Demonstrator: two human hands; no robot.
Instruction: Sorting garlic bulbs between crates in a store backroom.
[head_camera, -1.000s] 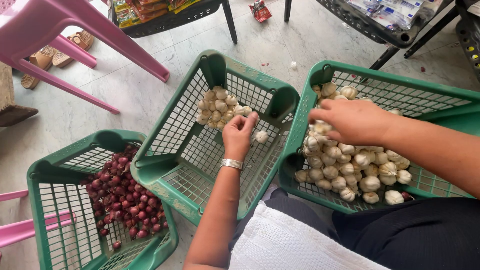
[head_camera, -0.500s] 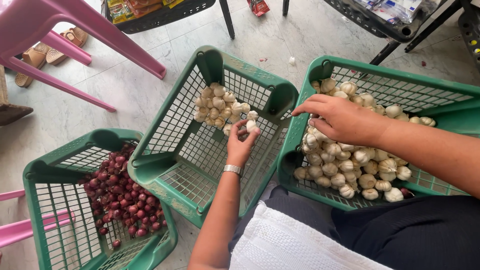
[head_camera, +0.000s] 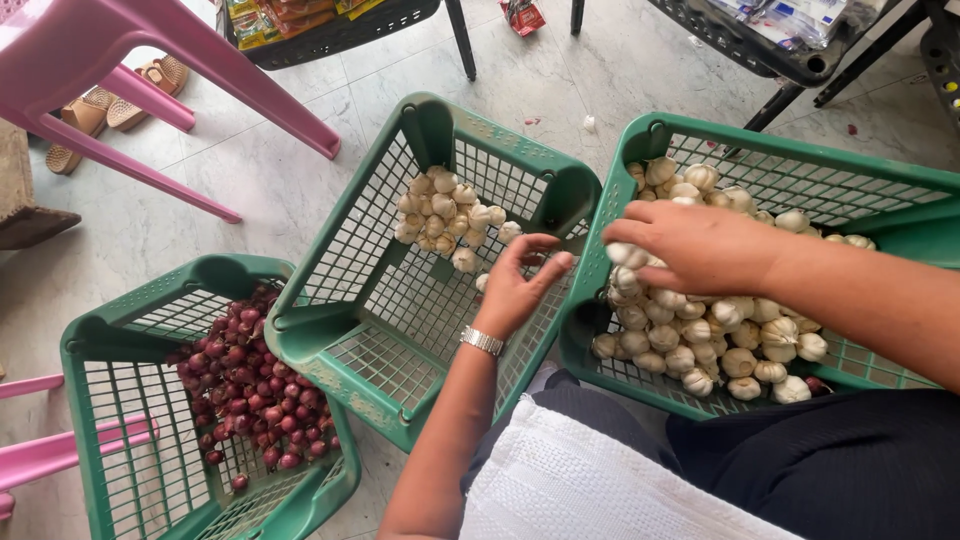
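Note:
My left hand (head_camera: 520, 285), with a silver bracelet at the wrist, hovers open inside the tilted middle green basket (head_camera: 330, 350). Its fingers are spread just below a small heap of garlic bulbs (head_camera: 445, 215) at the basket's far end. My right hand (head_camera: 700, 245) reaches over the near-left part of the right green basket (head_camera: 800, 150). Its fingertips are closed on a garlic bulb (head_camera: 625, 253) above the large pile of garlic (head_camera: 720, 340) in that basket.
A third green basket (head_camera: 100, 330) at the left holds red shallots (head_camera: 250, 380). Pink chair legs (head_camera: 150, 60) and sandals (head_camera: 140, 80) are at the upper left. Black racks of packets (head_camera: 330, 30) stand at the back. A white towel (head_camera: 580, 480) lies on my lap.
My left hand has drawn back from the small garlic heap and opened. My right hand has shifted left across the right basket with a bulb at its fingertips.

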